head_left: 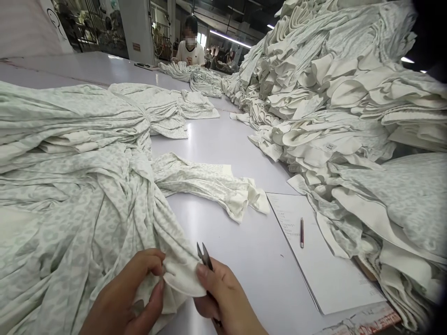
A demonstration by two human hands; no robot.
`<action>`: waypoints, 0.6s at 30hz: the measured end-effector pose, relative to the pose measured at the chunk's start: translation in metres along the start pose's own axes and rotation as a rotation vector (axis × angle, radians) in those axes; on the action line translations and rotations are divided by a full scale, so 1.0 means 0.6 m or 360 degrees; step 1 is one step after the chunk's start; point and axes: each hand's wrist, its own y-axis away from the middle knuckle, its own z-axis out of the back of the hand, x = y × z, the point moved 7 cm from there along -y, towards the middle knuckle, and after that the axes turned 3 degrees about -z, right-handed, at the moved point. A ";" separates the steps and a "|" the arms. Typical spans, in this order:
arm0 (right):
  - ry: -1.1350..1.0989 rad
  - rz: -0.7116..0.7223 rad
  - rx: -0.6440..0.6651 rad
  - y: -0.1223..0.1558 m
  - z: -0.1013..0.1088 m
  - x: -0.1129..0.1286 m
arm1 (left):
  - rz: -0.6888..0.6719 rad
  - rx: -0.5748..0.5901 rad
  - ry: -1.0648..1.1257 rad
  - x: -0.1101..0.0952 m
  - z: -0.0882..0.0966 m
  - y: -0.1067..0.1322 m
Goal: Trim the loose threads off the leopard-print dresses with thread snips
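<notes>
My right hand (223, 291) is closed around small dark thread snips (205, 256), blades pointing up and slightly apart. Its thumb also presses on the edge of a pale sleeve-like end (185, 277) of a garment printed with soft grey-green spots. At the left edge of that end, my left hand (139, 286) has its thumb and forefinger curled at the cloth; part of the hand's hold is hidden. The cloth runs up into a large gathered heap of the same garments (80, 195) on the left. A further sleeve with white cuffs (209, 184) lies across the table.
On the right, a tall pile of pale garments (335, 93) leans over the table (223, 135). White paper sheets (324, 279) with a dark red pen (302, 232) lie beside it. Across the table, another person (190, 49) stands near more cloth (206, 81).
</notes>
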 end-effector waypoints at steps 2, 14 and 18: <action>0.0050 0.0055 -0.0017 0.002 -0.004 0.001 | -0.0026 -0.0013 0.0009 0.000 -0.006 0.003; 0.0176 0.0193 -0.0055 0.010 -0.013 -0.005 | 0.0056 -0.0063 -0.0147 0.001 0.015 -0.011; -0.0087 0.0130 -0.0005 0.011 -0.013 0.000 | 0.0292 -0.0064 -0.0287 0.033 0.014 -0.017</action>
